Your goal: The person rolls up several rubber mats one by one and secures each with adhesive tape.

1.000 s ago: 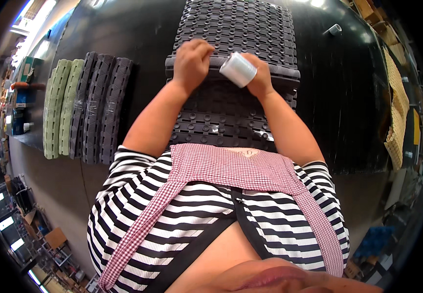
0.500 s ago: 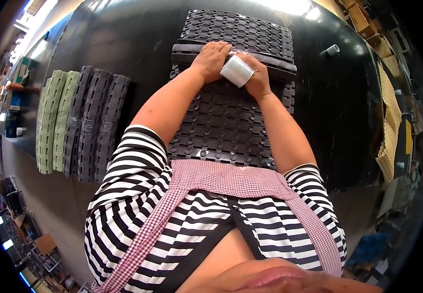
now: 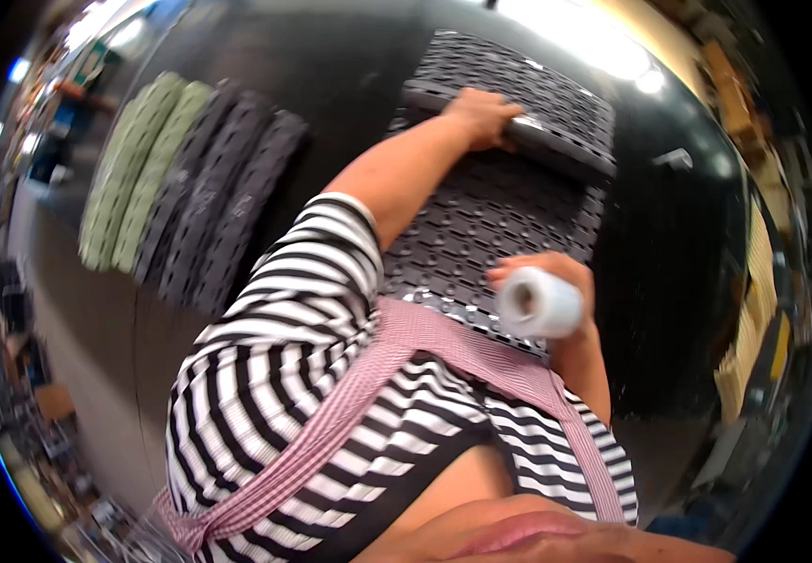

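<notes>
My right hand [image 3: 570,270] holds a roll of clear stretch film [image 3: 556,304], its hollow core end facing left, close in front of my apron. Farther out, my left hand [image 3: 483,119] is closed over the raised edge of a dark grey studded mat [image 3: 518,84]. That far part stands up or is folded, with a shiny strip of film along its edge beside my fingers. Nearer me, the rest of the dark grey matting [image 3: 467,220] lies flat with its round studs up. The left fingertips are partly hidden.
To the left stand several rolled or folded mats, light green ones [image 3: 148,169] and dark grey ones [image 3: 223,202], on the black table [image 3: 349,84]. A small clear tube-like piece [image 3: 675,159] lies at the right. Beyond it, yellowish textured sheets [image 3: 753,310] line the table's right side.
My right hand has drawn the film roll away from the mat's edge, back toward my body and to the right. My left hand stays on the edge. The view has turned and shifted.
</notes>
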Demonstrator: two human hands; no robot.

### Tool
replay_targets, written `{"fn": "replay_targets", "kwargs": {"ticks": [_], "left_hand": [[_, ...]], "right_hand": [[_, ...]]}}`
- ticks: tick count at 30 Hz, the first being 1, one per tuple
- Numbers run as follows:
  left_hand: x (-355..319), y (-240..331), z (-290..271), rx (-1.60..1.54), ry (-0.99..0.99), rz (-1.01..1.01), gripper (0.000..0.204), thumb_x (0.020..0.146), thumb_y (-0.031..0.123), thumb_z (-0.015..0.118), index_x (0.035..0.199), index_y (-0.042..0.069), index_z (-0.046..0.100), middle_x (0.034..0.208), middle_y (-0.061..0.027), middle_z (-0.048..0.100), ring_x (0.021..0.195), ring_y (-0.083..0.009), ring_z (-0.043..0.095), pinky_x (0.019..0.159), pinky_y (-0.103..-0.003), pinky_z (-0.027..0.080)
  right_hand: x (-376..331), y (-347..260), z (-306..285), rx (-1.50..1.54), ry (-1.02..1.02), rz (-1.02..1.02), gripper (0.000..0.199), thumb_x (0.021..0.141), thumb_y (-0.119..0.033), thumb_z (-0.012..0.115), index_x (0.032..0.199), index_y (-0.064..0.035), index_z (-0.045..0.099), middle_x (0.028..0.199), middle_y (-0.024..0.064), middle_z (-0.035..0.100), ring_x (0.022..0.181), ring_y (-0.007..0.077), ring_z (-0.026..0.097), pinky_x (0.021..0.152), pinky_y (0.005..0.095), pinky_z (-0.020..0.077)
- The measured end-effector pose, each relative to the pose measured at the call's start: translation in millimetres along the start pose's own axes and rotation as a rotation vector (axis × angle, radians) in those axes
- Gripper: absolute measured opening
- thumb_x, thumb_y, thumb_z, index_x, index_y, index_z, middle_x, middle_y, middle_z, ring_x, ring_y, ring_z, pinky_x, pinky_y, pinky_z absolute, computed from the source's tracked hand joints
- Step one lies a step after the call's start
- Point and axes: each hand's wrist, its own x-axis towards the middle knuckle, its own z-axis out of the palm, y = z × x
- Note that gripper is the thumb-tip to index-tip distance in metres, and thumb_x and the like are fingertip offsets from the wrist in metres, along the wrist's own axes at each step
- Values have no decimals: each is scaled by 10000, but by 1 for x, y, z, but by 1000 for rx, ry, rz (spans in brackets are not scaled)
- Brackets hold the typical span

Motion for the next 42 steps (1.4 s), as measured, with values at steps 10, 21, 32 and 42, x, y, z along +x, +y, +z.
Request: {"fn": "replay_targets", "kwargs": {"ticks": [10, 21, 32, 42], "left_hand": [[-231, -19, -129, 41, 547, -528, 691, 758, 522, 845, 1319, 184, 625, 968, -166, 721, 882, -357, 727, 813, -484, 542], [-405, -185, -174, 368, 149, -1342, 619, 955, 415, 705, 1529, 286, 513, 1573, -74, 471, 1467, -307, 407, 1219, -549, 246], [-392, 30, -32, -281, 106, -584, 485, 907, 363, 741, 1232, 8, 682, 1171, -175, 661, 1109, -380, 619, 963, -452, 510], [-410, 64, -2, -765, 191, -757, 579, 879, 191, 798, 1393, 35, 583, 1197, -144, 614, 1071, -230, 619, 942, -350, 519]], "right_hand": [[-284, 18, -156, -697, 1000, 828, 312, 878, -157, 529, 1112, 43, 583, 846, 174, 678, 570, 241, 667, 490, 321, 539], [-319, 38, -179, -1081, 1025, 746, 388, 960, -239, 627, 1201, 64, 610, 1037, 202, 705, 927, 306, 705, 835, 399, 551], [-226, 63, -2, -940, 748, 257, 308, 949, -114, 710, 1229, 13, 686, 1154, 142, 687, 1014, 229, 665, 923, 331, 517], [-221, 111, 47, -1322, 692, 257, 816, 829, -262, 836, 1504, 8, 464, 1665, 248, 248, 1554, 410, 210, 1247, 499, 216]]}}
